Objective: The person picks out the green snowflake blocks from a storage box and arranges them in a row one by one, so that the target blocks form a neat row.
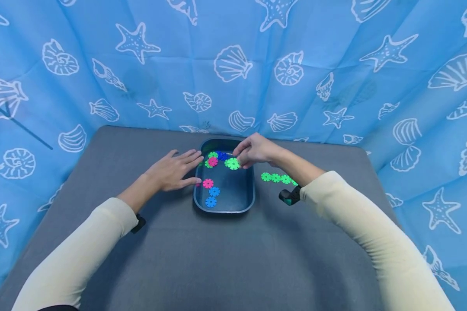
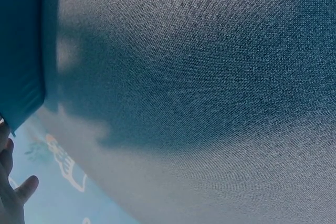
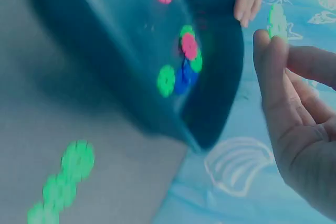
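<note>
My right hand (image 1: 257, 150) pinches a green snowflake-shaped plastic disc (image 3: 277, 20) between thumb and fingertips, above the far right part of a dark blue tray (image 1: 225, 211). The fingers of my left hand (image 1: 175, 170) stretch out over the tray's left rim, with no piece gripped. Inside the tray lie pink discs (image 1: 208, 183), light blue discs (image 1: 211, 201) near the front left, and dark blue discs (image 1: 222, 156) near the back. Another green disc (image 3: 166, 81) lies in the tray in the right wrist view.
A row of several green discs (image 1: 275, 177), joined edge to edge, lies on the grey cloth-covered table (image 1: 225, 259) right of the tray, partly behind my right forearm. A blue curtain (image 1: 233, 65) with white shells and starfish hangs behind the table.
</note>
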The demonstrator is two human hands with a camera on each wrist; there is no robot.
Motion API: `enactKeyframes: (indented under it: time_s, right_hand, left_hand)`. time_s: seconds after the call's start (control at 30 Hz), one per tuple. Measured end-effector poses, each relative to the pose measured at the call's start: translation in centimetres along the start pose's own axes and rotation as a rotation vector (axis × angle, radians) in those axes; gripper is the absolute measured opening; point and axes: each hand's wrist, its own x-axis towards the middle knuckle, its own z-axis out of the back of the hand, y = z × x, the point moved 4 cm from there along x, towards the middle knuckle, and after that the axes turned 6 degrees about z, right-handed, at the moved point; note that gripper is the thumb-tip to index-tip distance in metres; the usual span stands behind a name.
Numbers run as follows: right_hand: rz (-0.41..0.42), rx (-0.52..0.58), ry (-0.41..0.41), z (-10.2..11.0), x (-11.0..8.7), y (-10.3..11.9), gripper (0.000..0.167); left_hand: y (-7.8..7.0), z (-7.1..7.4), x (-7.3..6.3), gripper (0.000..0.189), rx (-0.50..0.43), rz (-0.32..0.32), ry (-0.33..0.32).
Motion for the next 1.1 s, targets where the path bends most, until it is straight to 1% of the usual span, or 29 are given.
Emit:
enactKeyframes:
  time_s: [0.1, 0.2, 0.3, 0.47, 0.63, 0.8, 1.0, 1.1]
  right_hand:
    - [0.019, -0.079, 0.013, 1.4, -1.8, -0.7, 0.023]
    - [0.024, -0.12, 0.016, 2.9, -3.5, -2.0, 0.022]
    - [0.027, -0.146, -0.01, 4.5, -5.1, -3.5, 0.021]
    - [0.027, -0.19, -0.082, 7.2, -7.2, -6.0, 0.019]
    - [-0.007, -0.194, -0.155, 9.5, -8.8, -8.7, 0.021]
    - [-0.058, -0.191, -0.215, 11.3, -10.0, -12.1, 0.025]
    - [-0.121, -0.148, -0.275, 12.5, -11.8, -16.3, 0.028]
    - [-0.144, -0.13, -0.307, 12.8, -12.6, -18.3, 0.028]
  left_hand:
    - [0.0, -0.1, -0.1, 0.082, -0.006, -0.003, -0.001]
    - [-0.1, -0.2, -0.1, 0.081, -0.014, -0.002, -0.003]
    - [-0.1, -0.2, -0.1, 0.081, -0.015, -0.001, -0.006]
    - [0.0, -0.2, -0.2, 0.08, -0.016, -0.001, -0.006]
    - [0.0, -0.1, -0.2, 0.08, -0.023, 0.0, -0.008]
    - [0.1, 0.0, -0.3, 0.079, -0.028, -0.003, -0.013]
    - [0.0, 0.0, -0.2, 0.079, -0.022, 0.002, -0.008]
    - [0.0, 0.0, -0.1, 0.079, -0.015, 0.007, -0.001]
